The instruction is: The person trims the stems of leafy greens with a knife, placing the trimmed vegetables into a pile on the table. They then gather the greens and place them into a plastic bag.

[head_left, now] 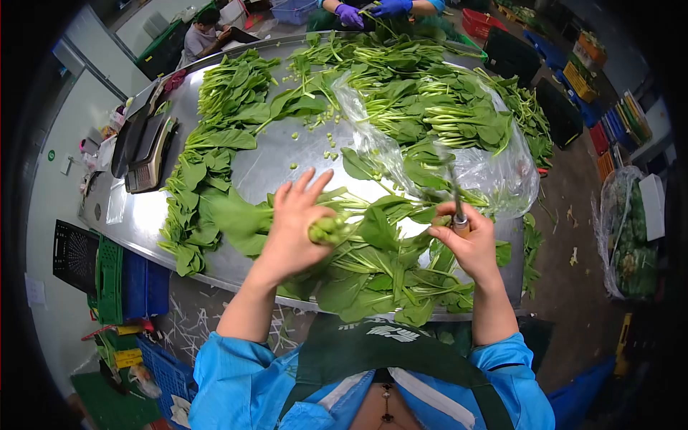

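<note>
My left hand (292, 231) is closed around a bunch of leafy greens (326, 229), with the pale cut stem ends facing right and the leaves spreading out to the left. In my right hand (467, 240) is a knife (460, 227) with a wooden handle; its narrow blade points away from me and is partly blurred. Between and below both hands lies a loose heap of leafy greens (380, 276) at the table's near edge. Small cut stem pieces (330, 154) are scattered on the metal table (276, 154) beyond my left hand.
Rows of greens (197, 179) line the table's left side. A clear plastic bag (494, 179) lies under more greens at right. A scale (152, 154) stands at far left. Across the table, a person in purple and blue gloves (350, 16) handles greens. Crates (107, 279) stand lower left.
</note>
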`<state>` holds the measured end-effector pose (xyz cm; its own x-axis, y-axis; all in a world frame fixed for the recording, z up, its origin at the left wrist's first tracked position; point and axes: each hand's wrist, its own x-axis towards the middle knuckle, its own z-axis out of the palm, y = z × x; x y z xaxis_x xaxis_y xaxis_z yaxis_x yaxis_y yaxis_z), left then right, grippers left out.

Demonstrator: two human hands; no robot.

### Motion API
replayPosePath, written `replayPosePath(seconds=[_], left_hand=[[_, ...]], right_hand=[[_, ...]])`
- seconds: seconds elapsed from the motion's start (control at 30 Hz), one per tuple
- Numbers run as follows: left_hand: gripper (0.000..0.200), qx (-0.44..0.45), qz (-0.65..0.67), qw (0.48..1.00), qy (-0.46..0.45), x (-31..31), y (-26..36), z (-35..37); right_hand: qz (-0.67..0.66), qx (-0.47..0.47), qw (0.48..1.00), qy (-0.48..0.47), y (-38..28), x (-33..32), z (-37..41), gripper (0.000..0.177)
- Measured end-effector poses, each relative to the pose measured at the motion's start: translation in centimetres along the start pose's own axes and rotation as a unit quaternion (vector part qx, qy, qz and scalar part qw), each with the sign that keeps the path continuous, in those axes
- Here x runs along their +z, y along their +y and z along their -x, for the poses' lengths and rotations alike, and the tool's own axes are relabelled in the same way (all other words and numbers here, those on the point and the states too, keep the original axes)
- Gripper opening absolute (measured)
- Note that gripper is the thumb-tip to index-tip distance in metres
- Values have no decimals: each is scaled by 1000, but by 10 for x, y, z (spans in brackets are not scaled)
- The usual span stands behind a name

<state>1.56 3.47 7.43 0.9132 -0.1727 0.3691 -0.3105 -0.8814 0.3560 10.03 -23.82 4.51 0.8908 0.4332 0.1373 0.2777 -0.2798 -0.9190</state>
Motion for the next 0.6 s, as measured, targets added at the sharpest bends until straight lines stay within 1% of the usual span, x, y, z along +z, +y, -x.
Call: replayPosePath(seconds=[0.07,0.1,0.13,0.17,0.2,0.23,0.27,0.3,0.33,0.37,0.4,0.43,0.47,0.5,0.53,0.57,0.6], left_hand=[[34,-2,132,991,5,5,19,0],[35,-44,312,949,-33,14,22,6],[35,-55,413,908,-53,22,31,9],[36,-63,509,856,-71,28,39,10],[36,-64,509,856,-69,30,41,11],[36,-106,501,857,-54,31,42,12],[36,-149,493,856,-40,31,42,14],[39,-163,475,864,-21,31,40,15],[38,-161,450,877,-56,30,37,16],[38,-159,423,887,-90,28,32,18],[38,-162,424,887,-88,27,25,23],[39,-198,461,857,-121,28,16,28],[41,-234,495,822,-152,26,8,35],[46,-259,517,805,-134,18,-3,41],[51,-274,561,778,-73,14,-15,52],[55,-286,600,747,-8,12,-26,60],[57,-284,622,728,38,5,-32,64]], right_hand=[[-135,-26,990,38,-14,14,1,27],[-136,-24,990,36,-20,25,1,27],[-127,-67,989,29,-26,37,1,28],[-118,-111,987,22,-32,45,1,29],[-19,-89,996,15,-41,44,2,30],[-19,-90,996,13,-43,44,-1,30],[28,-140,990,5,-44,45,-4,30],[73,-190,979,-2,-44,46,-7,30],[90,-188,978,-27,-42,47,-7,30],[70,-159,983,-63,-41,47,-8,28],[66,-138,981,-117,-41,44,-9,28],[61,-117,976,-171,-40,39,-14,28],[106,-75,964,-234,-34,27,-21,30],[150,-34,944,-294,-27,13,-30,32],[242,12,939,-246,-19,4,-40,37],[314,-36,939,-133,7,1,-50,39],[360,-27,930,-67,29,5,-60,37]])
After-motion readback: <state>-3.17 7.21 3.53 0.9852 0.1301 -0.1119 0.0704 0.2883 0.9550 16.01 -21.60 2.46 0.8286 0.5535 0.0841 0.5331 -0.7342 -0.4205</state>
